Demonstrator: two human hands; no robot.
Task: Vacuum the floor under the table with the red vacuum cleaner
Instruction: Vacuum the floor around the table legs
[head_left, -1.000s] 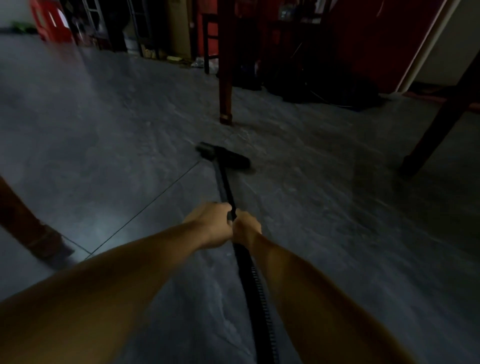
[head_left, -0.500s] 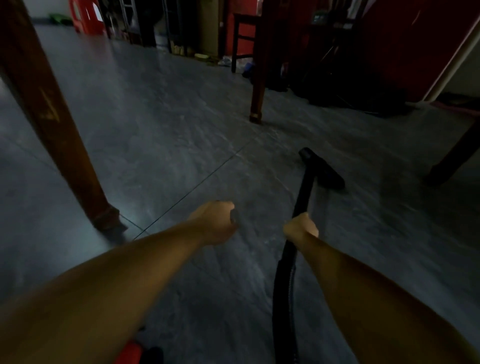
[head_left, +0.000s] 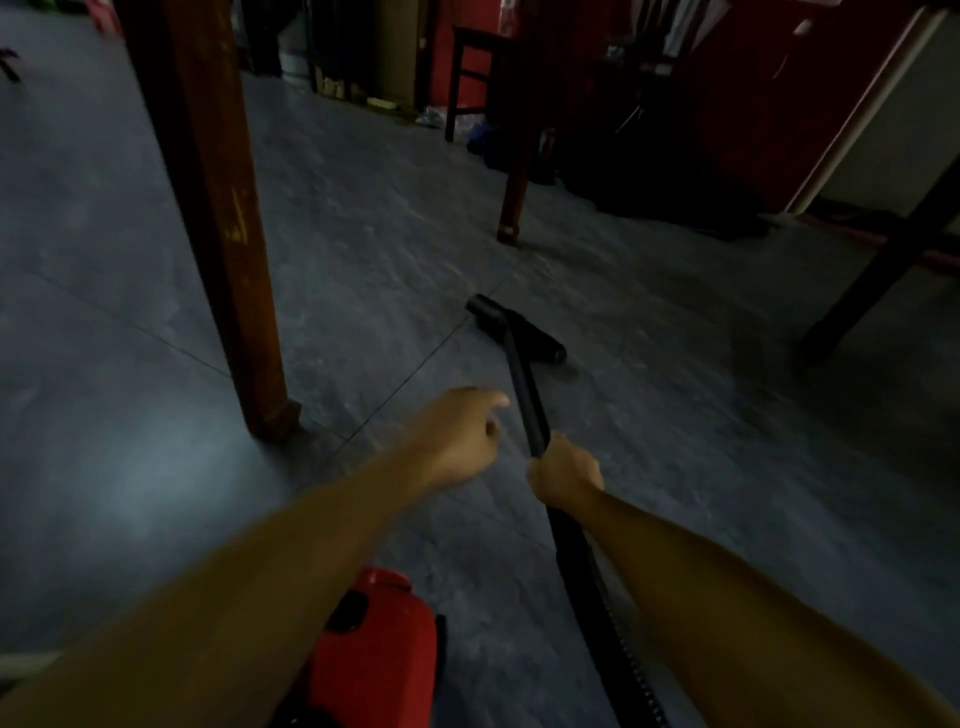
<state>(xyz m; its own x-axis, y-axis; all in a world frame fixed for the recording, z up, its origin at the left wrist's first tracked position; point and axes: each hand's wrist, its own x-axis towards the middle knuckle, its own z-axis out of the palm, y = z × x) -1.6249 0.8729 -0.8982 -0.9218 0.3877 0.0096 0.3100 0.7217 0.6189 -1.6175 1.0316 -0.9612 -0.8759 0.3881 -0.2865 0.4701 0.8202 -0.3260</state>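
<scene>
While the red vacuum cleaner (head_left: 379, 649) sits nearest on the floor (head_left: 156, 467), its hose (head_left: 597, 597) runs up to the right hand (head_left: 566, 475), whose fingers clench the wand (head_left: 527, 395). The left hand (head_left: 457, 436) hangs just beside, loosely curled, grasping nothing. Better to bring it onto the wand for steadier strokes, keeping the floor head (head_left: 514, 330) flat and short of the far table leg (head_left: 511, 208). No readable writing shows.

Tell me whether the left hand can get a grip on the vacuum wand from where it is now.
Probably yes. The left hand hovers empty just left of the wand, nothing between them. The right hand grips the wand's lower end, leaving the shaft above it free.
</scene>
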